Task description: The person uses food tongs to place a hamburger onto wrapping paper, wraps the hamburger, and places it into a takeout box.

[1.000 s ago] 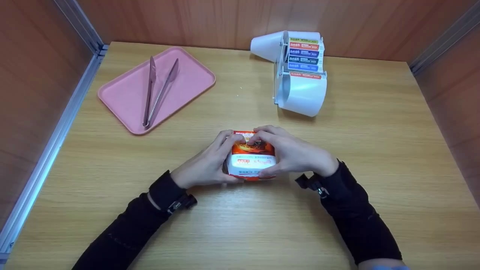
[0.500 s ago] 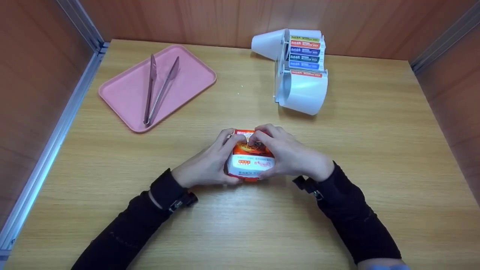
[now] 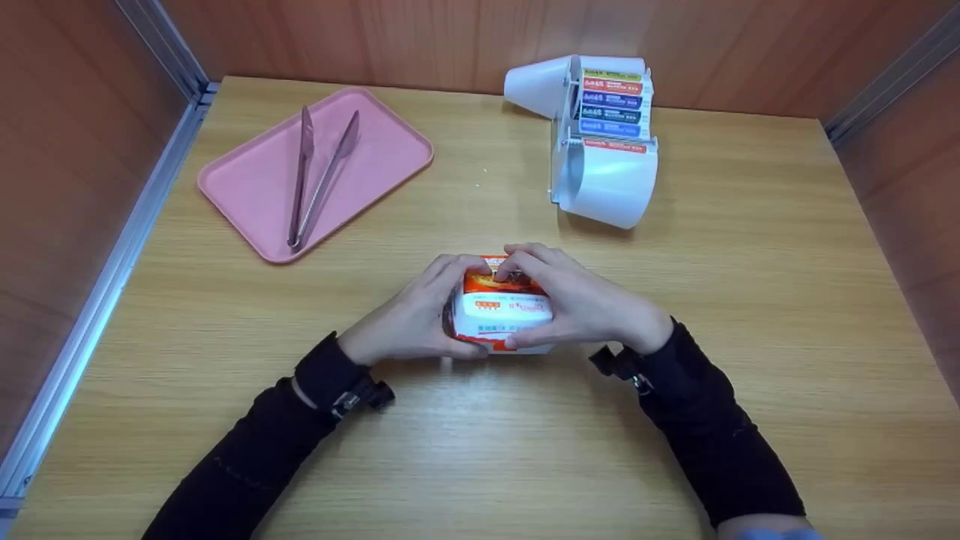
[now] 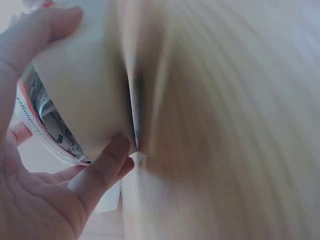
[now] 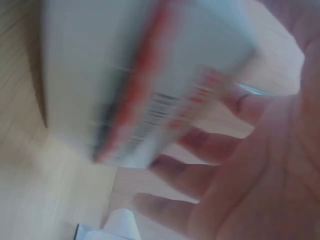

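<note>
In the head view a small burger box (image 3: 504, 306), white with an orange-red printed top, is held between both hands near the table's middle. My left hand (image 3: 420, 315) grips its left side, thumb at the near edge and fingers over the top. From the right, my right hand (image 3: 589, 304) holds it the same way, its index fingertip bent onto the printed top. The left wrist view shows a gap in the box's side, with black-and-white printed paper (image 4: 50, 112) inside. Blurred in the right wrist view, the box wall (image 5: 82, 75) stands over the wooden surface.
A pink tray (image 3: 232, 180) lies at the back left with metal tongs (image 3: 322, 184) on it. At the back right stands a white dispenser (image 3: 611, 176) with rows of coloured labels. Wooden panels (image 3: 360, 45) border the table (image 3: 465, 465).
The box has tipped back slightly between the hands, so more of its near wall shows and its top print looks narrower. Both hands have kept hold; tray and dispenser stay put.
</note>
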Demonstrator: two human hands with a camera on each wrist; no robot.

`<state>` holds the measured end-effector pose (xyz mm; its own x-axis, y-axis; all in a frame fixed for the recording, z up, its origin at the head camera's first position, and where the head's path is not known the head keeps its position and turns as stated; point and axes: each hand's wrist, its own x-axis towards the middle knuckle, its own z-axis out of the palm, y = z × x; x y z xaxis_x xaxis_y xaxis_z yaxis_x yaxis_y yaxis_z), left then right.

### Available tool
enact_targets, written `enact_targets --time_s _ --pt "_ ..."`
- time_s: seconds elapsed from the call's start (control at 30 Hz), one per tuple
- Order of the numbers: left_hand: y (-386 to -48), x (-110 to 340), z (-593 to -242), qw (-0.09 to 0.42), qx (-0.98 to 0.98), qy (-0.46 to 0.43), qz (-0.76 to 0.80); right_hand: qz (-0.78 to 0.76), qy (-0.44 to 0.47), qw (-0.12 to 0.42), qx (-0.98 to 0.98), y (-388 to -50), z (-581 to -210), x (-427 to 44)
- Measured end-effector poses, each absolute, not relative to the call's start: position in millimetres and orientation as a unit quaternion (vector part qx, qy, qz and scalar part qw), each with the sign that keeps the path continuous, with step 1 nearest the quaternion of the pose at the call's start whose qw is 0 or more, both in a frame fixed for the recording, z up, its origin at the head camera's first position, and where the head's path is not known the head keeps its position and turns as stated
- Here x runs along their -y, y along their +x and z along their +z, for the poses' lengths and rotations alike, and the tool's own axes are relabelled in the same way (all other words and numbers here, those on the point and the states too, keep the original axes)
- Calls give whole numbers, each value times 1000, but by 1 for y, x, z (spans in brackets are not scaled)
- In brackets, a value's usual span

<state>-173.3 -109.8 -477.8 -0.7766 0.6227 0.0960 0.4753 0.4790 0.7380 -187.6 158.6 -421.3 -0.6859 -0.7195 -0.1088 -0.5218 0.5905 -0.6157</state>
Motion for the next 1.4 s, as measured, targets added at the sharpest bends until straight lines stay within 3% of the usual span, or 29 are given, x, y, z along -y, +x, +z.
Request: enact_targets --time_s 0.33,0.77,1.1,1.4 --pt "-176 114 -470 145 -831 304 443 -314 -393 154 -850 -194 -416 -158" --pt "-181 117 -470 161 -811 286 485 -326 -409 149 -839 -193 -414 -158" --pt "-183 127 -455 219 -746 184 601 -355 -489 -18 -797 -184 -413 -154" --pt "-177 125 -442 271 -674 199 657 -326 -534 -151 -765 -182 -414 -154"
